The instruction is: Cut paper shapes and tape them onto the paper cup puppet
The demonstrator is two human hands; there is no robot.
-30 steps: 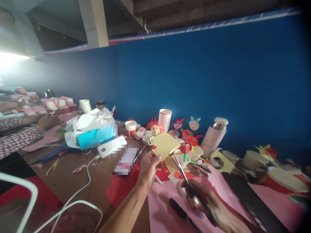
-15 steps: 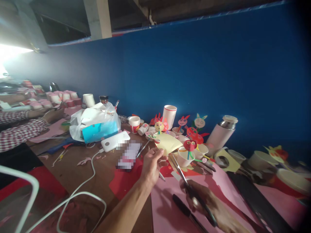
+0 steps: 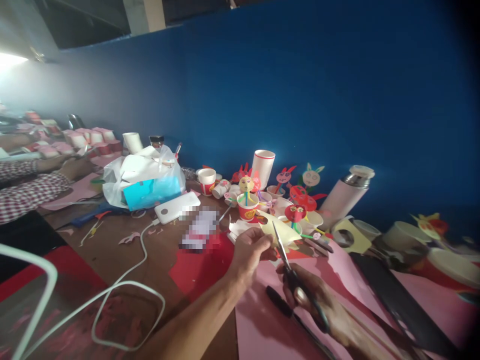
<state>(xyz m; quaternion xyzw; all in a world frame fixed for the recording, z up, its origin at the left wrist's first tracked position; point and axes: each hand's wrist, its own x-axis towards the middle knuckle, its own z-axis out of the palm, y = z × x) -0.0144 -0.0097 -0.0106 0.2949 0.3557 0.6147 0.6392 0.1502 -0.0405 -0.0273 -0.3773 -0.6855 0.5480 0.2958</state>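
Your left hand (image 3: 249,255) pinches the yellow paper (image 3: 288,233), which juts beyond and rightward of it, turned since a second ago so the scissors (image 3: 284,254) your right hand (image 3: 310,289) grips now reach across it, apparently mid-cut.

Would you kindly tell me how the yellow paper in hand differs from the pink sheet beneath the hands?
The yellow paper is held up in the left hand, with scissors at it; the pink sheet lies on the table. The yellow paper looks smaller than the pink sheet. Both are coloured paper.
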